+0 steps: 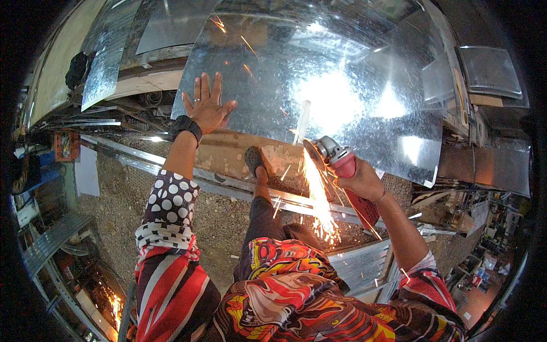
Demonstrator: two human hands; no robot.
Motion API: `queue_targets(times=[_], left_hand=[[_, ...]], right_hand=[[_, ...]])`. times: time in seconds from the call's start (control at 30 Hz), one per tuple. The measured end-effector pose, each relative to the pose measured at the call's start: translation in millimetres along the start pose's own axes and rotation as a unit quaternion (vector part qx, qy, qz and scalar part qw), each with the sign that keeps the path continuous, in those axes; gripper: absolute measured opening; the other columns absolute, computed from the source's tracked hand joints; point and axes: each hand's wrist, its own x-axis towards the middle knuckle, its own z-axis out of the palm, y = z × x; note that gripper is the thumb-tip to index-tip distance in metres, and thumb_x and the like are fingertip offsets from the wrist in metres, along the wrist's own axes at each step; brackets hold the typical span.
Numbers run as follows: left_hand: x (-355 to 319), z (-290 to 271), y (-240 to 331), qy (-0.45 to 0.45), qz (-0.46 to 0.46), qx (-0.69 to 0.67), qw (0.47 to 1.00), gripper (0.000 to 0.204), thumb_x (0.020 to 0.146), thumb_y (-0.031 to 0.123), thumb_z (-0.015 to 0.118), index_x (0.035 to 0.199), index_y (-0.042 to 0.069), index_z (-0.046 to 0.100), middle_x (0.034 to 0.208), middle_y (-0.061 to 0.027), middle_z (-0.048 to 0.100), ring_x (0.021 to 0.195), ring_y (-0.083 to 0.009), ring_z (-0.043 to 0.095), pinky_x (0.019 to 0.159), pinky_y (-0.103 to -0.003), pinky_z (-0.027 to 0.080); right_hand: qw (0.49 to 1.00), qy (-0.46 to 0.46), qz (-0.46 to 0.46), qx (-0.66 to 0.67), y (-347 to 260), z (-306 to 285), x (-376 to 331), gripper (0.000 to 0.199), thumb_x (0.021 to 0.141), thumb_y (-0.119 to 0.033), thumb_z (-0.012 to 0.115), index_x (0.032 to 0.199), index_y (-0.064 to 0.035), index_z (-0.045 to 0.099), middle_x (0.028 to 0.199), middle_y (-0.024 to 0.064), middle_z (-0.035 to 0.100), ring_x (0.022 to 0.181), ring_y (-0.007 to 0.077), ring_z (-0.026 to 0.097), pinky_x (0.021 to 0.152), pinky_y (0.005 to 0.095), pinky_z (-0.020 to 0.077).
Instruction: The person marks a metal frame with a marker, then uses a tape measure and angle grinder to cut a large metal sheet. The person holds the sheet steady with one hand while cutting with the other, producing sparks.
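Observation:
A large shiny metal sheet (pixel 250 74) lies in front of me. My left hand (pixel 208 108) presses flat on its near left part, fingers spread and holding nothing. In a closed grip, my right hand (pixel 364 181) holds a red angle grinder (pixel 343 162) by its body. The grinder's disc (pixel 311 153) is at the sheet's near edge, and a bright stream of sparks (pixel 315 196) pours down from it. Just beyond the disc, a narrow pale metal strip (pixel 302 118) sticks out over the sheet. Glare whites out part of the surface.
Long metal profiles (pixel 228 185) run across below the sheet, above gravel ground (pixel 122 199). My shoe (pixel 254 161) is beside them. More sheets (pixel 105 57) lie at far left, and a small panel (pixel 490 71) at far right. Other sparks (pixel 115 305) glow at lower left.

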Motion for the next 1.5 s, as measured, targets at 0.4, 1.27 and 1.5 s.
queue_targets(times=[0.4, 1.27, 1.5], left_hand=[[-2, -3, 1, 0.006, 0.0, 0.003, 1.0, 0.099, 0.088, 0.086, 0.028, 0.163, 0.03, -0.004, 0.17, -0.0139, -0.008, 0.157, -0.0316, -0.01, 0.119, -0.067, -0.005], [-2, -2, 4, 0.008, -0.004, 0.008, 1.0, 0.097, 0.091, 0.082, 0.031, 0.163, 0.03, -0.007, 0.17, -0.0135, -0.01, 0.157, -0.0317, -0.011, 0.119, -0.067, -0.005], [-2, -5, 6, 0.002, -0.001, 0.003, 1.0, 0.098, 0.09, 0.083, 0.031, 0.163, 0.03, -0.007, 0.17, -0.0133, -0.01, 0.157, -0.0312, -0.012, 0.119, -0.066, -0.007]], right_hand=[[0.994, -0.016, -0.007, 0.111, 4, -1, 1, 0.058, 0.072, -0.023, 0.083, 0.122, 0.0002, 0.063, 0.107, 0.0093, 0.07, 0.096, 0.0168, 0.065, 0.087, 0.0334, 0.054], [0.992, 0.027, -0.061, 0.109, 24, 4, 10, 0.057, 0.07, -0.026, 0.084, 0.116, 0.0009, 0.064, 0.099, 0.0079, 0.069, 0.087, 0.0161, 0.063, 0.081, 0.0342, 0.0536], [0.999, 0.024, -0.025, 0.009, 8, 0, 6, 0.056, 0.07, -0.026, 0.085, 0.115, 0.0014, 0.064, 0.1, 0.009, 0.07, 0.087, 0.0168, 0.064, 0.081, 0.0342, 0.054]])
